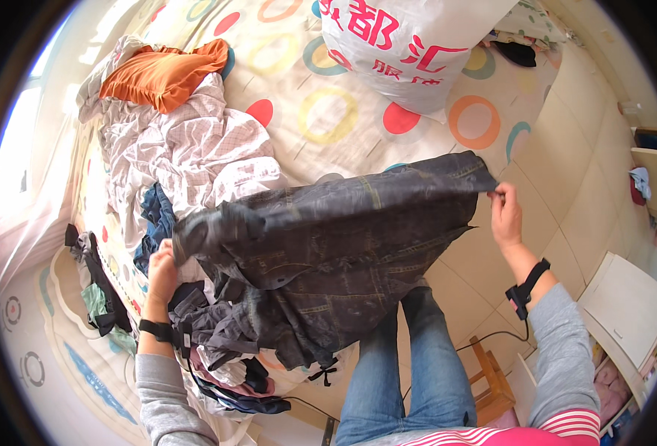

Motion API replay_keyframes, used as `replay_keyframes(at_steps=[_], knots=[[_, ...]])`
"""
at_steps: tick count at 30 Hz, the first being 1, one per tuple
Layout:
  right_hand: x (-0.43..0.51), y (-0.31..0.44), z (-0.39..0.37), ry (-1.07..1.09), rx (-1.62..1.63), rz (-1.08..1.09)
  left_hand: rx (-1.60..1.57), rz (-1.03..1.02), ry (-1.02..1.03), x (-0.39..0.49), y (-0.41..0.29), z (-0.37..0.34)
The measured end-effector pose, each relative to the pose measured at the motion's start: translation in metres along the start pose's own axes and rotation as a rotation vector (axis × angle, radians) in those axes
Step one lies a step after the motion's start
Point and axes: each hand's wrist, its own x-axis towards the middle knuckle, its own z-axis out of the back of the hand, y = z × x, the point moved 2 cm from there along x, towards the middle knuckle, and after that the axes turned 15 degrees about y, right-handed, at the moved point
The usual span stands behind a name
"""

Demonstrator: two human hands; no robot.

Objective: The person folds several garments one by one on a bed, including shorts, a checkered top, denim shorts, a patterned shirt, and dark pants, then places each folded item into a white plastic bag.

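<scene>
A dark denim garment with yellowish stitching point(328, 223) is stretched sideways in front of me, its lower part hanging in folds over a clothes pile and near my legs. At its left end, my left hand point(163, 270) grips the cloth, which is somewhat blurred there. The far right corner is pinched between the fingers of my right hand point(505, 214). Beneath and beside the garment lies a heap of crumpled dark clothes point(211, 329). A blue denim piece point(155, 223) rests just above my left hand. The garment hides part of the bed's edge.
The bed has a circle-patterned sheet point(284, 106), a checked quilt point(183, 150), an orange pillow point(161, 75) and a large white plastic bag with red writing point(401, 50). A wooden stool point(492, 384) and a white-topped cabinet point(629, 306) stand at right. Cables hang from both wrist straps.
</scene>
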Motion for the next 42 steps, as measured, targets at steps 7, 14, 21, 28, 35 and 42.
replay_keyframes(at_steps=[7, 14, 21, 28, 35, 42], knots=[[-0.060, -0.043, -0.032, 0.146, -0.233, -0.091, 0.761, 0.249, 0.141, -0.036, 0.071, -0.029], [-0.019, -0.047, -0.031, -0.072, 0.274, -0.184, 1.100, -0.206, -0.275, -0.005, 0.027, -0.041], [0.024, -0.026, -0.045, 0.227, 0.046, -0.340, 1.366, 0.172, -0.016, 0.051, 0.016, -0.058], [0.025, -0.006, -0.016, 0.339, 0.619, -0.235, 1.429, 0.055, 0.260, 0.054, 0.014, -0.035], [0.094, 0.031, 0.032, 0.255, 0.489, -0.114, 1.314, -0.076, -0.086, 0.070, -0.039, -0.012], [0.177, 0.034, 0.018, 0.087, 0.296, -0.083, 1.360, 0.021, -0.395, 0.118, -0.073, -0.004]])
